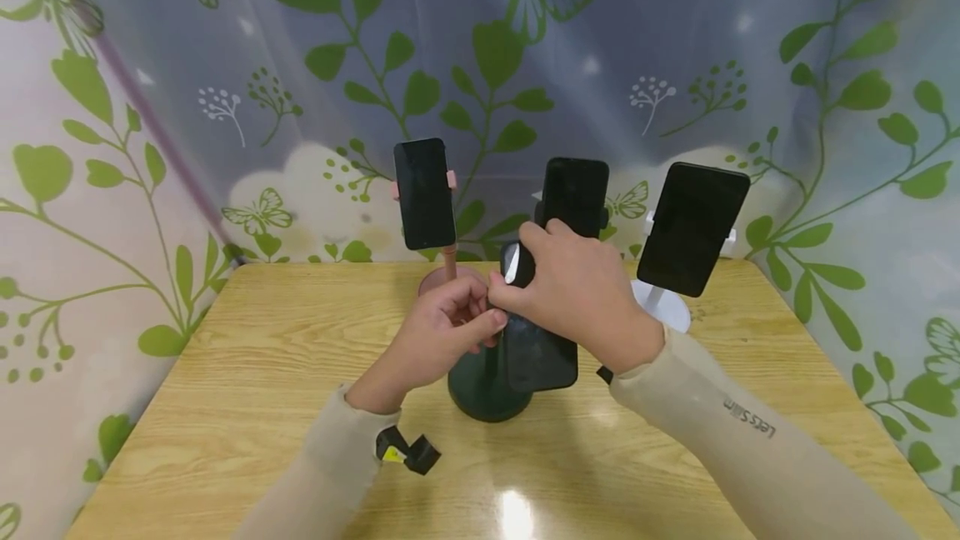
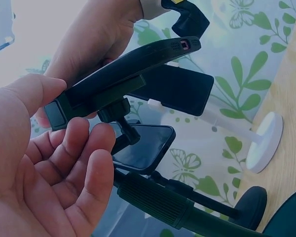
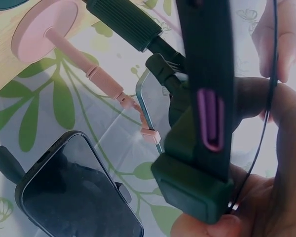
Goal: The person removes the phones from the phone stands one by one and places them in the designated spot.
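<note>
A black-cased phone (image 1: 542, 361) sits tilted in the clamp (image 2: 57, 112) of a dark green phone stand (image 1: 489, 397). My left hand (image 1: 450, 325) is at the phone's left side. In the left wrist view its thumb presses the phone's edge and its curled fingers lie under the clamp. My right hand (image 1: 573, 282) reaches over from the right and grips the upper part of the phone, covering much of it. In the right wrist view a thin dark curved edge (image 3: 264, 123) runs beside the phone, and a purple slot (image 3: 210, 120) shows in its case.
Behind stand a phone in a pink stand (image 1: 425, 194), another in a dark stand (image 1: 576, 190), partly hidden by my right hand, and one in a white stand (image 1: 692, 232). All stand on a wooden table (image 1: 300, 340) before a leaf-patterned cloth (image 1: 360, 48).
</note>
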Motion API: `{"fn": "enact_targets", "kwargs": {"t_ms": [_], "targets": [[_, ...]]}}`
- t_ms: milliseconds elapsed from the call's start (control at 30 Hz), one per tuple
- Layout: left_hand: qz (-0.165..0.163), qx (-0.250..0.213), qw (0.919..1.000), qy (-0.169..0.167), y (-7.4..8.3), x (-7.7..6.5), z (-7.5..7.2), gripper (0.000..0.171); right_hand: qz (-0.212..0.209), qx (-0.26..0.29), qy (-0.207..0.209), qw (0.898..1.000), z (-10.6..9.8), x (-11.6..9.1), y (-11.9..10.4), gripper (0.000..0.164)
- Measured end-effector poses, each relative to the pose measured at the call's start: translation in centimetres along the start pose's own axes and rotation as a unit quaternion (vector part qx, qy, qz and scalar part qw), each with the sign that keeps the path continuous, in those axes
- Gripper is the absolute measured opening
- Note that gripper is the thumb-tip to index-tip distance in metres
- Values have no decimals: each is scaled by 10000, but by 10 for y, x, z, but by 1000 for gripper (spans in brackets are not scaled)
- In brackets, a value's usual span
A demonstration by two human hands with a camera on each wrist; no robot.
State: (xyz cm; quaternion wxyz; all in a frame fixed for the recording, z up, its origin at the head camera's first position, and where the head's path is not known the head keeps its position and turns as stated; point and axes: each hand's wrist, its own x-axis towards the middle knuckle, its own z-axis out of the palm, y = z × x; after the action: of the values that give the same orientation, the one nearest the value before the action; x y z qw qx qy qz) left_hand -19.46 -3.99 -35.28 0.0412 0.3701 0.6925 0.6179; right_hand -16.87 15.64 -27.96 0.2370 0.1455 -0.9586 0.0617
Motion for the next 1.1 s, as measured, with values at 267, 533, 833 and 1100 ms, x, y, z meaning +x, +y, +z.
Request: {"fn": "enact_targets", "kwargs": {"t_ms": [267, 533, 833, 1100], "targets": [[-114, 24, 9999, -85, 1, -1, 0, 6, 64, 108, -146, 9998, -1, 0, 1, 39], [-80, 9, 9998, -205, 2, 0, 1, 6, 88, 205, -220, 9995, -3, -1, 2, 37], [-83, -33, 9994, -329, 2, 2, 2, 9, 74, 321, -230, 9992, -2, -1, 4, 35], [-177, -62, 9987, -483, 4, 3, -2, 5, -50, 388, -85, 9992, -1, -2, 5, 35]]}}
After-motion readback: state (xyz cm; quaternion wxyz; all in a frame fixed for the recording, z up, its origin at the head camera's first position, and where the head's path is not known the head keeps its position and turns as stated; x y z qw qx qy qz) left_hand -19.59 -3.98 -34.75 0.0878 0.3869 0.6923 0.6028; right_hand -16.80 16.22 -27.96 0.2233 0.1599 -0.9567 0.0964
